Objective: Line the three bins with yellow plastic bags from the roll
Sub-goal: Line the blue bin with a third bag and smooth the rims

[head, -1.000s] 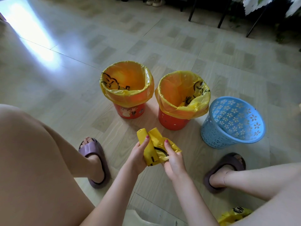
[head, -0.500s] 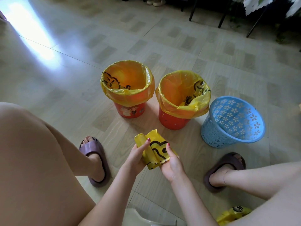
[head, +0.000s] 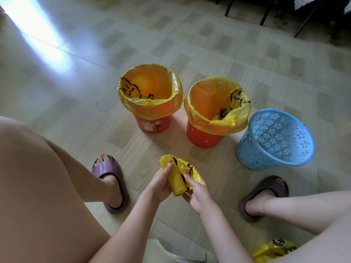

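Note:
Three bins stand on the tiled floor. The left red bin and the middle red bin each carry a yellow bag folded over the rim. A blue lattice bin on the right has no bag in it. In front of them my left hand grips a folded yellow bag with black print, thumb on top. My right hand pinches the same bag from the right side. More yellow plastic lies at the bottom right by my leg.
My feet in purple slippers rest on the floor, left and right. Dark furniture legs stand at the far right. A pale stool edge shows between my knees.
Both hands have shifted the yellow bag slightly lower and folded it more tightly. The flat printed face seen half a second ago is now bunched. The bins have not moved.

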